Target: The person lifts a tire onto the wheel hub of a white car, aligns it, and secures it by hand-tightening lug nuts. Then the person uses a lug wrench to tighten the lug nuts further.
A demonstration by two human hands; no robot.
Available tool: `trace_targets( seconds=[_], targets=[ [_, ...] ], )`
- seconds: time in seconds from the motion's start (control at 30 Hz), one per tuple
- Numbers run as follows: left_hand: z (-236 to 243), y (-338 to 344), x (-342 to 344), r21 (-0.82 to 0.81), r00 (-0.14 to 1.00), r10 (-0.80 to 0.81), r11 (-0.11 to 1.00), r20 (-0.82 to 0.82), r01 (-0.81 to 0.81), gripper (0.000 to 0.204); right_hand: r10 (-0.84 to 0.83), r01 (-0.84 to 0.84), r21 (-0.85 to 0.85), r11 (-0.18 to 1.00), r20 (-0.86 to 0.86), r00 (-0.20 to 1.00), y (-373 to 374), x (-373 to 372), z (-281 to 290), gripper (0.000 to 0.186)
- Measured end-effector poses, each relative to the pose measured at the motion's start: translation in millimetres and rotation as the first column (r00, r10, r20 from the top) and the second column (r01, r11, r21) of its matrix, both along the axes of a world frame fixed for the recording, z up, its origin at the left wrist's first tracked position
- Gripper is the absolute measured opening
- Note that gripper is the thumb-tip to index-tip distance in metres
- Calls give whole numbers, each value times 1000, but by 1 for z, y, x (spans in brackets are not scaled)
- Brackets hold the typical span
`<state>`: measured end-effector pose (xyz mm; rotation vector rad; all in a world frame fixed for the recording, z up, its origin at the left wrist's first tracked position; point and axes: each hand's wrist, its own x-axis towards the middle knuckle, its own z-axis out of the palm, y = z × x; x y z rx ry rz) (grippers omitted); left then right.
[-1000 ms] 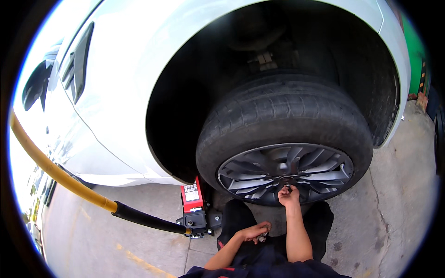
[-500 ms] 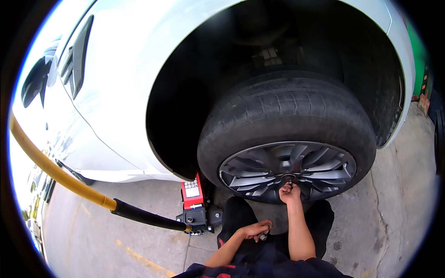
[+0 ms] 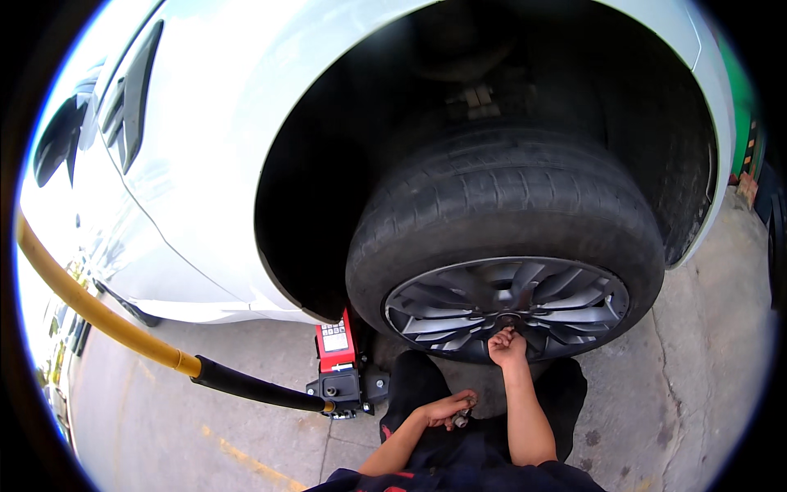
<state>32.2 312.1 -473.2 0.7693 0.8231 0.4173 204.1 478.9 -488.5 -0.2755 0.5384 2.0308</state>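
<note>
Barely shifted since half a second ago: right hand (image 3: 507, 346) still up at the hub of the alloy wheel (image 3: 508, 307), fingers bunched narrowly around something small at the centre, too small to tell what; left hand (image 3: 447, 407) still low over the dark trouser knees (image 3: 426, 385), curled shut on a small metal piece (image 3: 461, 420), kind not clear. Whole scene seen slightly lower and closer than a second ago, with tyre (image 3: 504, 205) and wheel arch filling more of the head view. Head view only: tyre sitting inside the dark arch of a white car (image 3: 221, 164), wheel mounted, spokes grey and swept. Just left of the tyre, under the sill, a red floor jack (image 3: 336, 348) with black base, touching the car's underside as far as visible. Long jack handle (image 3: 123, 328) running out to the left, yellow along most of its length, black sleeve near the jack. Grey concrete floor (image 3: 672, 394) with seams and a faint yellow line. No containers in view.
</note>
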Motion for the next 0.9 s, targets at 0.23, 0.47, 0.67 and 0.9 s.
trace_targets(
  seconds=[0.23, 0.47, 0.67, 0.9],
  targets=[
    [-26, 2, -14, -293, 818, 494, 861, 293, -415, 21, -341, -869, 297, 396, 926, 162, -85, -23, 7, 23],
    [-45, 3, -18, -332, 826, 482, 861, 291, -386, 30, -546, -989, 145, -10, 828, 127, -82, -19, 1, 31],
    [-24, -3, -11, -139, 960, 254, 961, 120, -237, 32, -476, -984, -61, -165, 879, 26, -87, -8, 27, 43],
    [-24, 0, -10, -115, 946, 302, 950, 116, -290, 44, -642, -948, 39, 317, 744, -184, -87, -1, -16, 31]
  ],
)
